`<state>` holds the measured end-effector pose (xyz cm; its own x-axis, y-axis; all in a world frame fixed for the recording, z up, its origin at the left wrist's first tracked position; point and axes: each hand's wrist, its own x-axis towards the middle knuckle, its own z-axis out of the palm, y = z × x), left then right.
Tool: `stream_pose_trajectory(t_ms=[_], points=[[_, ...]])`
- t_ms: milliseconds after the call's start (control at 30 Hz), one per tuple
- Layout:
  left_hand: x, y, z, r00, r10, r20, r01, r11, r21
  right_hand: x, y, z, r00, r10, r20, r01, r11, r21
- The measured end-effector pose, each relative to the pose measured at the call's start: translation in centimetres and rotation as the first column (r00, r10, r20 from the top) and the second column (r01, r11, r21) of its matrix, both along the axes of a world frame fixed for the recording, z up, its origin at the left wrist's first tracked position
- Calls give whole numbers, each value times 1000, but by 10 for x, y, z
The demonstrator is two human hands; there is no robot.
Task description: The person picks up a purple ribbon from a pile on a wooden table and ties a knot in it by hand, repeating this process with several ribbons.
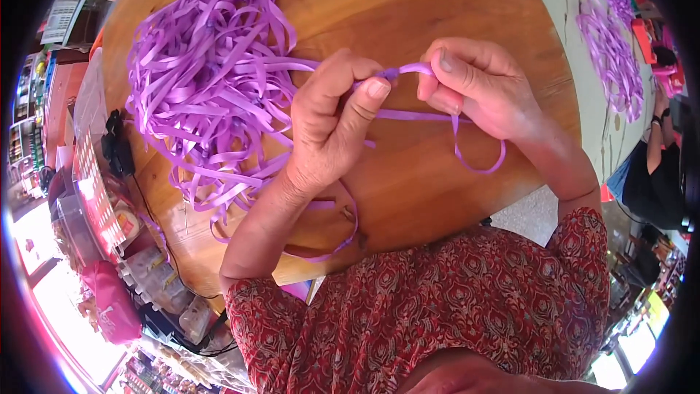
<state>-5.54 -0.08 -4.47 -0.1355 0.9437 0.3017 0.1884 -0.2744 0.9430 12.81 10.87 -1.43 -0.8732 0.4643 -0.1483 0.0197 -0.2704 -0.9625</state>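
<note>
I see left hand (pixel 328 113), right hand (pixel 487 86) pinching flat purple ribbon (pixel 414 68) | tangled purple-ribbon heap (pixel 211 66) crowding left side | brown wooden table (pixel 430 197) beneath

Narrow purple ribbon (pixel 415 68), knotted, between the fingers (pixel 377 90)

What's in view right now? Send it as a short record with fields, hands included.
left hand: pinching a purple ribbon beside a darker purple knot or wrap, unclear which
right hand: pinching the ribbon to the right of that spot
ribbon pile: tangled purple heap, left of the hands
work surface: brown wooden table, rounded edge
far right: more purple ribbon on a white surface; another person partly in view
lower left: pink bag-like item
</note>
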Motion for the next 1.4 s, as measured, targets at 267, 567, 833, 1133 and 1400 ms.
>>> stream_pose_trajectory(t_ms=[267, 567, 833, 1133, 1400], points=[[4, -10, 2, 927, -62, 370, 123, 982, -143, 4, 8, -11, 997, -70, 38, 67, 995, 80], [2, -6, -5, 907, -91, 410, 139, 986, -90, 4, 18, -13, 995, -96, -39, 102, 840, 534], [7, -7, -4, 974, -42, 221, 78, 984, -158, 1, 7, -11, 989, -23, -144, 145, 206, 968], [10, -7, 3, 997, -81, -15, 82, 995, 62, 2, -2, -2, 987, -17, -159, 160, 79, 984], [14, -9, 6, 997, -69, 30, 67, 996, 58, 3, -1, 9, 992, 71, -100, 96, 56, 994]])
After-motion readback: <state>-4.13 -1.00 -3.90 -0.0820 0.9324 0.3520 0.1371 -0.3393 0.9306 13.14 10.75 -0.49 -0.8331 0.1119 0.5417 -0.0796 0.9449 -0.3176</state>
